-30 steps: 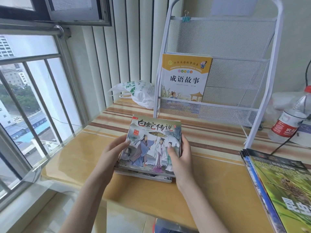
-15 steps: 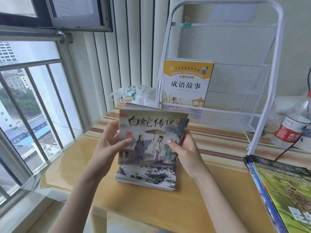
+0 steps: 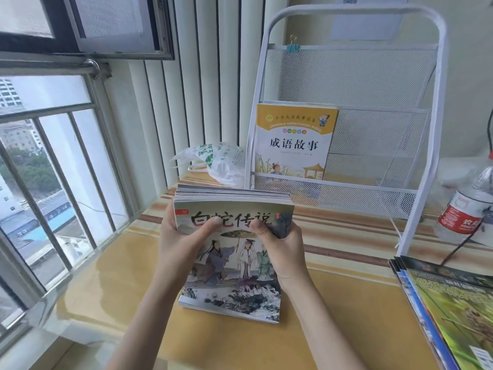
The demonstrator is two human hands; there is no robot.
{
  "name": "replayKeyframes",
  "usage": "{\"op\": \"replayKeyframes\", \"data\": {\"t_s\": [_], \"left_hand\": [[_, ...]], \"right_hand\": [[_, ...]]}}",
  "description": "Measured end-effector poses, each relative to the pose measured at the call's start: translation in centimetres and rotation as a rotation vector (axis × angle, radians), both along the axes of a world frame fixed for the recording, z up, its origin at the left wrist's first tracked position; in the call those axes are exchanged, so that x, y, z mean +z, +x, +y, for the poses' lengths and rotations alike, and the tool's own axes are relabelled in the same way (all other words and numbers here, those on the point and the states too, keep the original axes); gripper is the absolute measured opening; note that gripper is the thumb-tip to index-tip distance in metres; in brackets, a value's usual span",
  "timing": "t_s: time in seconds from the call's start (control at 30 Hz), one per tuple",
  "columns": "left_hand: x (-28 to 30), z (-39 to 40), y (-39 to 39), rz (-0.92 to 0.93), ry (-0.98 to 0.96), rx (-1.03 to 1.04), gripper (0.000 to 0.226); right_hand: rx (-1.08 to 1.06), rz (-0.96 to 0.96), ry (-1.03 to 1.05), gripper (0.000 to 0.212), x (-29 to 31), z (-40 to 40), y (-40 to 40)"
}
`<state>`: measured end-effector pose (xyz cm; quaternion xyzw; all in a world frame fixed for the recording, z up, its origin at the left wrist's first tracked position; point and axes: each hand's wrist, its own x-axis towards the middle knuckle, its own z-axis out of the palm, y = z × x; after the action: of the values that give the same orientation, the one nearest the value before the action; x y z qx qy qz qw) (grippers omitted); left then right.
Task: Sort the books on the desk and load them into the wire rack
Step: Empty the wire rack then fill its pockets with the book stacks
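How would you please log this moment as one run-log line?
left hand: grips book stack | right hand: grips same stack | stack: tilted up, lower edge on desk | rack: one yellow book

Fingers of left hand (image 3: 179, 243) and right hand (image 3: 284, 245) hidden behind the stack of books (image 3: 232, 265), only thumbs show on the front cover; number of books in the stack can't be counted, and its bottom edge may touch the desk (image 3: 346, 303) or not, can't tell. Lower strip of the yellow book (image 3: 294, 141) is veiled by the wire rack (image 3: 373, 84) front mesh. Right of the rack, the magazines (image 3: 453, 311) and the water bottle (image 3: 464, 212) are cut by the frame edge, the magazine cover print blurred; small print on the plastic bag (image 3: 218, 162) left of the rack is unreadable.
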<state>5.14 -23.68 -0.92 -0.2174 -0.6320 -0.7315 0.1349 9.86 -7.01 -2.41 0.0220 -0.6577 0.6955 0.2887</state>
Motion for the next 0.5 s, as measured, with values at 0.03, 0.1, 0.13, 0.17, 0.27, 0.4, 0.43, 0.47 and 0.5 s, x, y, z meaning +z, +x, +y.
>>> {"op": "replayKeyframes", "data": {"t_s": [0.03,0.1,0.13,0.17,0.27,0.4,0.43,0.47,0.5], "left_hand": [[-0.1,0.1,0.0,0.001,-0.002,0.012,0.050],[-0.5,0.1,0.1,0.006,-0.032,0.013,0.054],[-0.7,0.0,0.2,0.005,-0.050,0.007,0.056],[-0.9,0.0,0.1,0.004,-0.073,0.005,0.057],[-1.4,0.2,0.1,0.009,-0.129,0.034,0.059],[-1.3,0.8,-0.1,0.036,-0.120,0.101,0.050],[-1.1,1.0,-0.2,0.051,-0.117,0.109,0.048],[-0.9,1.2,-0.2,0.067,-0.112,0.111,0.045],[-0.6,1.3,-0.2,0.085,-0.109,0.115,0.043]], "right_hand": [[0.007,0.010,0.008,0.046,-0.1,0.1,0.0],[0.019,0.011,0.006,0.043,-0.2,0.2,0.3],[0.031,0.008,-0.009,0.042,-0.4,0.3,0.3],[0.048,0.010,-0.025,0.043,-0.6,0.5,0.3],[0.042,-0.008,-0.018,0.050,-0.6,0.5,0.0],[-0.048,-0.017,-0.029,0.059,-0.2,0.1,-0.3],[-0.061,-0.020,-0.026,0.058,-0.2,0.1,-0.4],[-0.072,-0.021,-0.024,0.055,0.0,0.1,-0.4],[-0.085,-0.019,-0.028,0.053,0.2,0.2,-0.4]]}}
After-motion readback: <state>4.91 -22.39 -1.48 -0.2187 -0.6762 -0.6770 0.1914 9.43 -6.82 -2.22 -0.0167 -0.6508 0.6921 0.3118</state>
